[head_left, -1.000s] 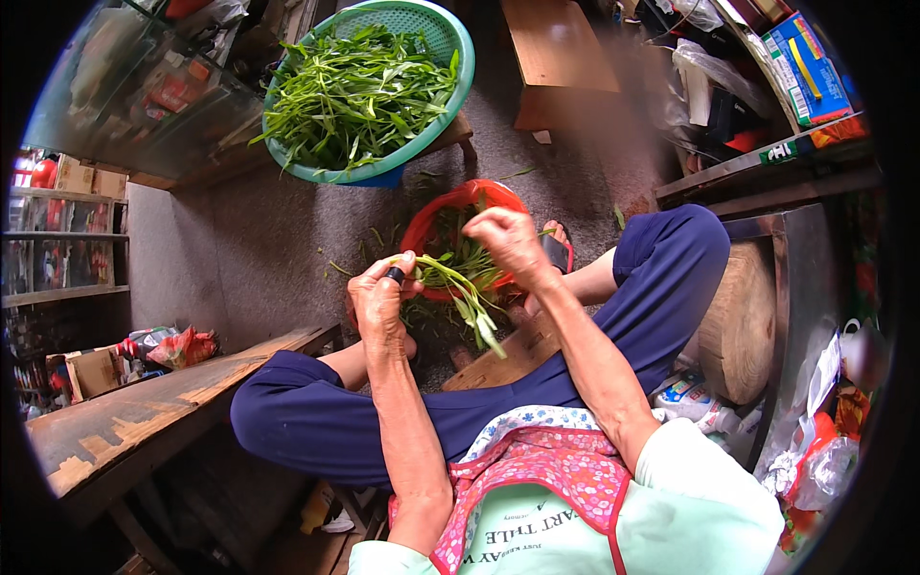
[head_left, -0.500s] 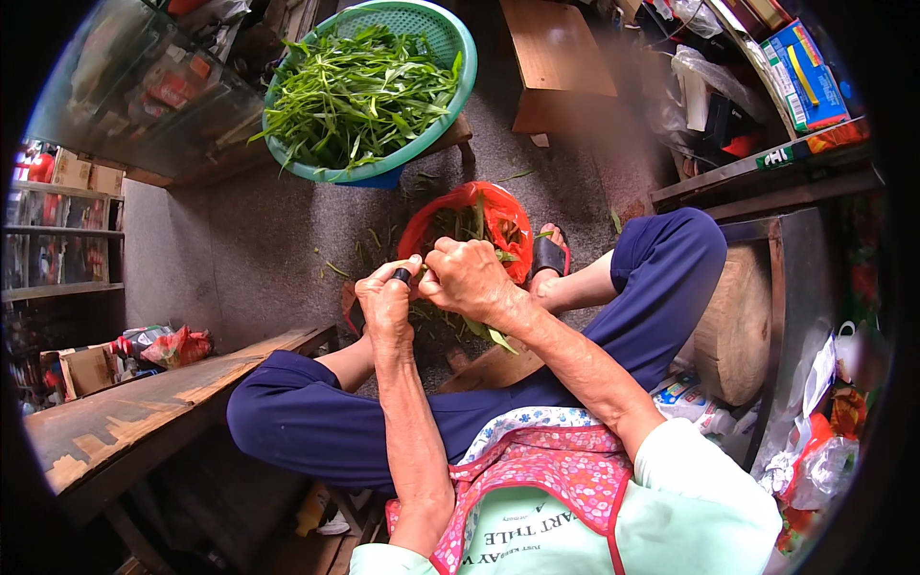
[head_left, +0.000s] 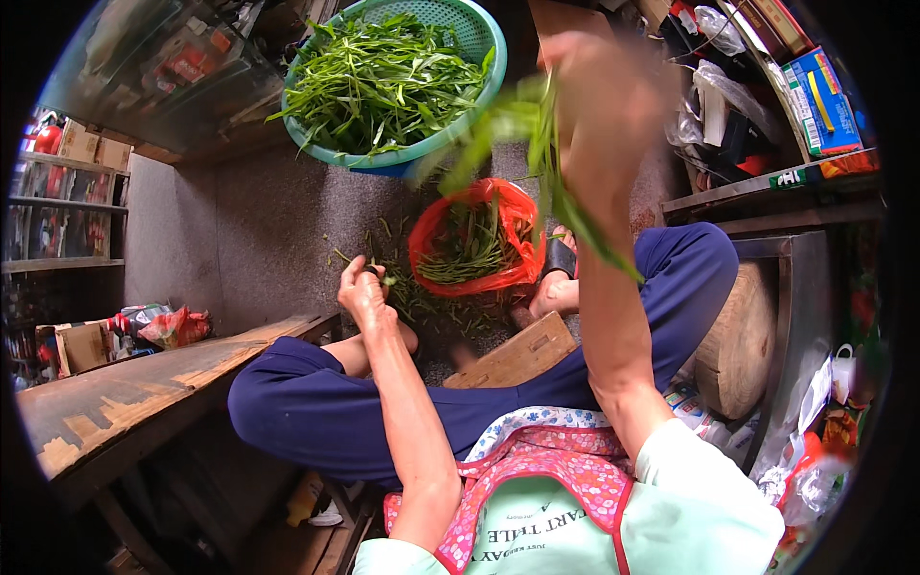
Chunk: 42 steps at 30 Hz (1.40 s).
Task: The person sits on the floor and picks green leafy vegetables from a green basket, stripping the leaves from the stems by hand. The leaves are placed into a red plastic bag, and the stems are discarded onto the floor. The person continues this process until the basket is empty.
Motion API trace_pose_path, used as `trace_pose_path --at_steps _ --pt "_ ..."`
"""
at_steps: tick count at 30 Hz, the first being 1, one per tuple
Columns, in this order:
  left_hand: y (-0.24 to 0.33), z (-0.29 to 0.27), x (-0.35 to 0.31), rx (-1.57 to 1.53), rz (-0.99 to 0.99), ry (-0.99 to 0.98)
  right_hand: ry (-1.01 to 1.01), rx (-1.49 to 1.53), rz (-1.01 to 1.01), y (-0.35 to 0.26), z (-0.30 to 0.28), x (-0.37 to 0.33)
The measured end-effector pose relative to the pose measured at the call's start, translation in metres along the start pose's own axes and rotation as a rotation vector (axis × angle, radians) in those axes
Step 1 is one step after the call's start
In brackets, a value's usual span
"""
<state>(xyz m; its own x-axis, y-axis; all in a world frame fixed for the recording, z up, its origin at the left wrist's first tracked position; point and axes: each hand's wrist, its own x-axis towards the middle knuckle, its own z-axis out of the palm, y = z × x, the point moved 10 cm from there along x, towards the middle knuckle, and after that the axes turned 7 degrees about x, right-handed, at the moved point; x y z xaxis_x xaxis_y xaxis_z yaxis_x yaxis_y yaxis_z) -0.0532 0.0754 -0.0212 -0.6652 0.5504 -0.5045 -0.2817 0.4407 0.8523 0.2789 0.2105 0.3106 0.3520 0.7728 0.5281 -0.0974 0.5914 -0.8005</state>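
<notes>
My right hand (head_left: 613, 115), smeared by motion, is raised to the right of the basket and closed on some leafy greens (head_left: 544, 144) with long narrow leaves. Low by my left knee, my left hand (head_left: 367, 299) has its fingers curled together, with a dark band on one finger. Small green bits show at its fingertips, too small to make out what is pinched. Between the hands stands a container lined with a red plastic bag (head_left: 422, 251), holding green stems (head_left: 470, 247). Beyond it, a green plastic basket (head_left: 487, 43) is heaped with cut greens (head_left: 388, 86).
Scraps of stem (head_left: 412, 299) litter the floor around the red bag. A wooden block (head_left: 517, 355) lies between my legs. To the left runs a worn wooden bench (head_left: 172, 383); to the right are cluttered shelves (head_left: 767, 196) and a round log (head_left: 738, 335).
My hands were together over the near edge of the red bag. My right hand has swung up and right with the greens; my left has moved slightly left and down, apart from it.
</notes>
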Motion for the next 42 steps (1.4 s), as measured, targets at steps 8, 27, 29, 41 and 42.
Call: trace_pose_path --at_steps 8,27,29,41,42 --pt "-0.093 0.027 0.014 0.732 0.038 0.073 -0.182 -0.492 -0.153 0.132 0.139 0.093" --pt "-0.048 0.142 -0.006 1.325 0.785 -0.474 -0.600 -0.665 0.895 0.258 -0.097 -0.281" --pt "-0.016 0.149 -0.024 1.281 0.841 -0.516 -0.694 -0.643 0.974 0.268 -0.102 -0.296" --pt "0.079 0.075 -0.065 0.378 0.044 -0.573 -0.151 -0.608 0.678 0.209 -0.129 -0.178" --pt "0.071 0.070 -0.064 0.278 -0.012 -0.564 -0.150 -0.478 0.704 0.197 -0.118 -0.162"
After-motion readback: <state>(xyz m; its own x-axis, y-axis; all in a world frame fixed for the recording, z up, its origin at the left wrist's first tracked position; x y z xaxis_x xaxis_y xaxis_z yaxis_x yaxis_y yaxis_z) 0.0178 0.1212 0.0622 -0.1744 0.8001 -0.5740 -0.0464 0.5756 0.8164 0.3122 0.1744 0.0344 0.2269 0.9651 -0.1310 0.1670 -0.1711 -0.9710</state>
